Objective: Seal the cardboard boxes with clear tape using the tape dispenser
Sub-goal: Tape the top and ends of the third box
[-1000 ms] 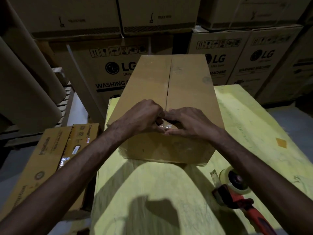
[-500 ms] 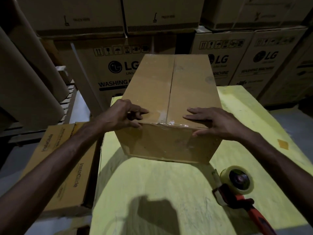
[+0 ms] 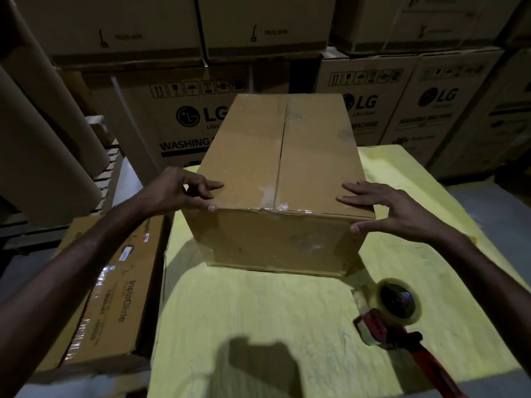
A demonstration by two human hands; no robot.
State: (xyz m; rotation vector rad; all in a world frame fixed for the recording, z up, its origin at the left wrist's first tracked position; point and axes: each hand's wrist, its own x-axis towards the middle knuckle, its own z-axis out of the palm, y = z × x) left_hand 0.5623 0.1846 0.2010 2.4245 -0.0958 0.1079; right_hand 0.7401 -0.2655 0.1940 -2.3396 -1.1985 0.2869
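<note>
1. Stacked washing-machine cartons point(image 3: 186, 122) fill the dim wall behind. I am looking down on a yellow surface point(image 3: 258, 317), with a flat carton point(image 3: 115, 282) just beside its left edge.
2. The cardboard box point(image 3: 250, 156) sits on the far half of the surface, its flaps down and meeting along a centre seam point(image 3: 281, 156). A short shiny patch of clear tape point(image 3: 273, 206) shows only where the seam reaches the near edge.
3. My left hand point(image 3: 178, 191) rests at the near left corner of the box. The index finger lies on top, the thumb is against the near edge and the other fingers are loosely bent. It has hold of nothing.
4. My right hand point(image 3: 385, 208) lies spread over the near right corner, with straight fingers on top and the thumb down the front face. It also holds nothing.
5. The tape dispenser point(image 3: 396, 314) lies on the surface at front right, apart from the box and both hands, with its red handle towards me.
6. I judge this step to be squaring and steadying the closed box. Most of the seam looks bare, so sealing has barely begun.
7. The next move calls for my right hand to take the dispenser handle while my left presses the flaps flat. The tape should start on the front face and run along the seam to the far edge.
</note>
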